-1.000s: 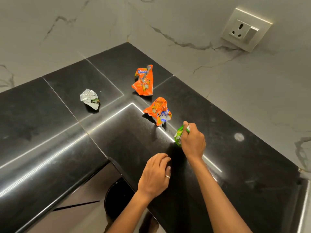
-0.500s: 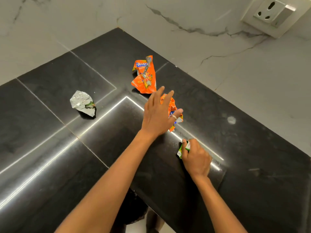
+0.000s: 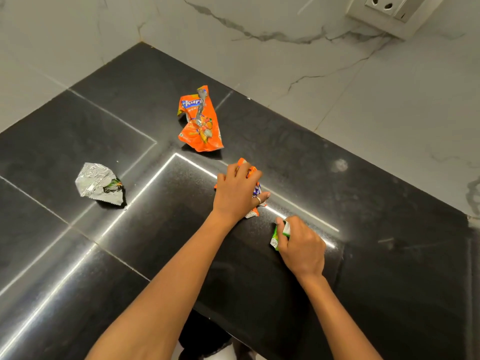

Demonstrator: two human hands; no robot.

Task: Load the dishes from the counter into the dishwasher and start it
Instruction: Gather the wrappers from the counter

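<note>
Both arms reach over the black worktop (image 3: 389, 255): the left hand (image 3: 237, 193) clamps a crumpled orange wrapper (image 3: 253, 188) mid-frame, the right hand (image 3: 301, 246) pinches a green wrapper (image 3: 274, 239) lower right.

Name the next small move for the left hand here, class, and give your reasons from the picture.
Probably close the left hand on the crumpled orange wrapper and lift it. The fingers already curl over it on the black counter, and the right hand already holds a green wrapper. Another orange wrapper and a silver one lie farther off, untouched.
</note>
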